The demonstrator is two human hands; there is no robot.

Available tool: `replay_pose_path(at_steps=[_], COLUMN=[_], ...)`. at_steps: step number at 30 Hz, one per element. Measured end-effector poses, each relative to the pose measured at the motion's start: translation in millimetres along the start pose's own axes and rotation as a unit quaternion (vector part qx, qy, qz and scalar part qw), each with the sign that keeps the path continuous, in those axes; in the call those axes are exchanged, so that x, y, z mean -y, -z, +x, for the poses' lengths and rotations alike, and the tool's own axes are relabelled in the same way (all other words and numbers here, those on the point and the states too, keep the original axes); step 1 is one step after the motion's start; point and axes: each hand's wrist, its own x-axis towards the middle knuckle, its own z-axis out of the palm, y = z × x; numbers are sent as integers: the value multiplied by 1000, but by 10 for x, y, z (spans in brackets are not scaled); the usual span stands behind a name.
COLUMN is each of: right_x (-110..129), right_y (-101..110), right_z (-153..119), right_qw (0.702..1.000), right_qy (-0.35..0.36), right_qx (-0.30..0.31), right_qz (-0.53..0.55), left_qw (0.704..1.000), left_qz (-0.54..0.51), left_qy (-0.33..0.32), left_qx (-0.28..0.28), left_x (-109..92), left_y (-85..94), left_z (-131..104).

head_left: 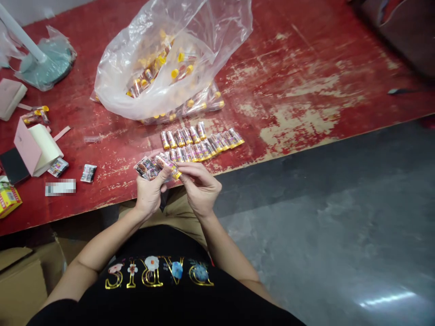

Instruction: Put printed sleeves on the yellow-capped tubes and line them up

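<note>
Close to the table's near edge, my left hand is closed around a small stack of printed labels and the side of a clear tube with a yellow cap. My right hand pinches the capped end of that same tube between thumb and fingers. Just beyond my hands, two rows of similar tubes lie side by side, their yellow ends toward me. Behind them a large clear plastic bag gapes, with many yellow-capped tubes inside.
On the red, worn table, an open pink box, small printed packets and a yellow box lie to the left. A plastic-wrapped lamp base stands farther back. Cardboard is at lower left, below the table.
</note>
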Motion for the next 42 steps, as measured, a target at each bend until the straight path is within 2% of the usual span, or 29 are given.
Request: replay_pose_path(at_steps=[5, 7, 9, 12, 14, 16, 19, 23, 25, 29, 32, 36, 39, 41, 42], right_x=[-20, -98, -267, -683, -999, -1264, -1475, -1445, -1390, -1355, -1368, -1360, -1290, -1159, -1060], right_y=[55, 124, 253, 550, 769, 955, 1143, 1274, 1294, 1206, 1084, 986, 957, 898, 839], right_z=[-8, 59, 250, 774, 1181, 1512, 1739, 1726, 1739, 1857, 1901, 1913, 1952, 1925, 1868], right_qw=[998, 997, 992, 965, 936, 905, 868, 843, 842, 860, 840, 811, 798, 806, 824], right_qy=[-2, 16, 52, 104, 95, 76, 57, 48, 43, -11, -60, -65, -95, -97, -79], right_qx=[35, 23, -23, -81, -46, 34, 172, 286, 311, 284, 294, 301, 313, 294, 273], right_qz=[-44, -71, -110, -228, -334, -417, -463, -453, -439, -424, -452, -497, -506, -504, -491], left_qw=[999, 998, 997, 992, 990, 990, 991, 993, 993, 993, 994, 996, 997, 998, 998], left_qz=[3, 2, -5, -9, -9, -7, -6, -10, -6, 8, 21, 29, 27, 23, 21], left_qy=[34, 45, 64, 104, 123, 131, 123, 114, 114, 107, 93, 80, 69, 65, 64], left_qx=[9, 31, 50, 64, 62, 55, 44, 27, 30, 50, 50, 36, 9, -7, -10], left_x=[22, 32, 41, 54, 58, 51, 18, -19, -14, 28, 51, 60, 59, 56, 54], left_y=[10, 1, -7, 12, 48, 93, 146, 165, 149, 80, 43, 79, 139, 168, 175], left_z=[96, 148, 205, 287, 332, 365, 405, 464, 495, 524, 509, 492, 492, 481, 469])
